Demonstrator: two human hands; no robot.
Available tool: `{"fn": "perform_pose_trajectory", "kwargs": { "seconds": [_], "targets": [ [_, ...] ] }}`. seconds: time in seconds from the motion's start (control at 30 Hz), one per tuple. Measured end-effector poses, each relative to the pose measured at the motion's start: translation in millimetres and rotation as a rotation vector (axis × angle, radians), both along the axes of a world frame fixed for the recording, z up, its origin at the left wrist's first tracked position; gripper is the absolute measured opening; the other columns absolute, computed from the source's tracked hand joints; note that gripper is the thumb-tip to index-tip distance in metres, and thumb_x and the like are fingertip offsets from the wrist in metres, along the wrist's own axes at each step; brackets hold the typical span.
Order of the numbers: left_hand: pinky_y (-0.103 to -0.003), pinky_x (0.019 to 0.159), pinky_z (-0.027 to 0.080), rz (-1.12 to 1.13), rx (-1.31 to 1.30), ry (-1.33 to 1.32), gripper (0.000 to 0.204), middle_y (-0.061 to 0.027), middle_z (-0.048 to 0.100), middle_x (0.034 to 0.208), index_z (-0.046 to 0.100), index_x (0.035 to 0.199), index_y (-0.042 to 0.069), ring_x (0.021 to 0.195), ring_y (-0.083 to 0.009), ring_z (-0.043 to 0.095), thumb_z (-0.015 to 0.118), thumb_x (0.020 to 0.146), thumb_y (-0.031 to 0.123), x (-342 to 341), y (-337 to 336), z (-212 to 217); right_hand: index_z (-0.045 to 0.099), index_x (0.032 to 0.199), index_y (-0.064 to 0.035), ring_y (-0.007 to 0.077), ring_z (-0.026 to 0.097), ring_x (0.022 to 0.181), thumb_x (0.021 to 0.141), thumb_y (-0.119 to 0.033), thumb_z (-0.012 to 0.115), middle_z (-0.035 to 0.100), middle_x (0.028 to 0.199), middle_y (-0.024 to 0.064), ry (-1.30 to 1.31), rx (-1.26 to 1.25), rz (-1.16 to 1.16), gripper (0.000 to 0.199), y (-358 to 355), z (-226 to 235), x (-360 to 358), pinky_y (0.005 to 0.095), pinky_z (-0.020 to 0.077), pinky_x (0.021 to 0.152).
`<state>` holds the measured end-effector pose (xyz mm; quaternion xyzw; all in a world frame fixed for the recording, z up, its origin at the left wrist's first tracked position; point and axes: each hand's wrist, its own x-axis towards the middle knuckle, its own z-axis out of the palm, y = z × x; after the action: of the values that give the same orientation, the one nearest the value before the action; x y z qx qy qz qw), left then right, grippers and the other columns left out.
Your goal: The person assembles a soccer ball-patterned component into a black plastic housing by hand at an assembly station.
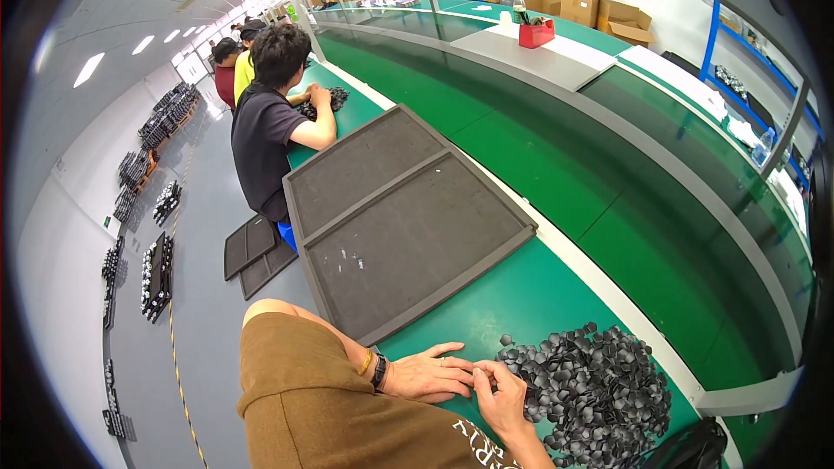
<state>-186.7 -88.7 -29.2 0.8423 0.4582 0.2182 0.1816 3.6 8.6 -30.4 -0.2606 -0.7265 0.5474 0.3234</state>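
Observation:
My left hand (pixel 428 375) lies over the green tabletop (pixel 452 327) with its fingers stretched out and its thumb apart. A black watch and a yellow band circle that wrist. My right hand (pixel 502 397) meets the left fingertips, its thumb and forefinger drawn together in a pinch. Whatever lies between those fingers is too small and hidden to make out. Right beside this hand spreads a heap of small, flat, dark grey many-sided pieces (pixel 599 391). A few loose ones sit at the heap's near-left edge.
A large dark framed tray (pixel 408 239) with a dividing bar lies beyond my hands, overhanging the table's left edge. Past it, a person in a dark shirt handles similar pieces (pixel 328 102). A green conveyor (pixel 643 234) runs along the right. A black bag-like item (pixel 691 447) sits lower right.

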Motion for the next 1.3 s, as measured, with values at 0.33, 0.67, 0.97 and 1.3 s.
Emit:
{"fn": "perform_pose_trajectory", "kwargs": {
  "seconds": [0.33,0.67,0.97,1.3],
  "targets": [
    [-0.054,0.118,0.02,-0.004,-0.055,0.011,0.03,-0.0056,0.056,0.127,0.058,0.118,0.013,0.125,-0.0246,0.049,0.062,0.088,0.014,1,-6,9,0.068,0.094,-0.0026,0.013,0.057,0.056,0.085,-0.001,0.065,0.068,0.073,0.0042,-0.015,0.082,-0.037,0.01,-7,-2,-1,0.0248,0.0442,0.052],
    [-0.062,0.11,0.029,0.002,0.115,0.034,0.023,-0.0119,0.061,0.11,0.064,0.098,0.008,0.103,-0.0321,0.056,0.068,0.077,0.017,2,15,-25,0.059,0.086,-0.0088,0.0317,0.06,0.059,0.091,-0.016,0.057,0.064,0.071,0.0084,0.141,0.216,-0.164,0.009,3,-30,-6,0.0393,0.046,0.053],
    [-0.057,0.109,0.034,-0.093,0.293,0.188,0.039,-0.0143,0.056,0.13,0.067,0.107,0.013,0.126,-0.0399,0.049,0.071,0.07,0.023,-54,14,-99,0.057,0.081,-0.0061,0.0357,0.059,0.057,0.084,-0.012,0.057,0.065,0.068,0.011,0.211,0.202,-0.176,0.007,-3,-35,-7,0.0419,0.0447,0.052],
    [-0.059,0.111,0.03,-0.035,0.218,0.094,0.031,-0.0154,0.056,0.13,0.064,0.106,0.008,0.123,-0.0375,0.051,0.065,0.075,0.014,-22,13,-64,0.057,0.079,-0.0056,0.0375,0.057,0.056,0.083,-0.011,0.058,0.065,0.066,0.0111,0.207,0.177,-0.169,0.007,-4,-32,-11,0.0431,0.0432,0.05]
  ]
}}
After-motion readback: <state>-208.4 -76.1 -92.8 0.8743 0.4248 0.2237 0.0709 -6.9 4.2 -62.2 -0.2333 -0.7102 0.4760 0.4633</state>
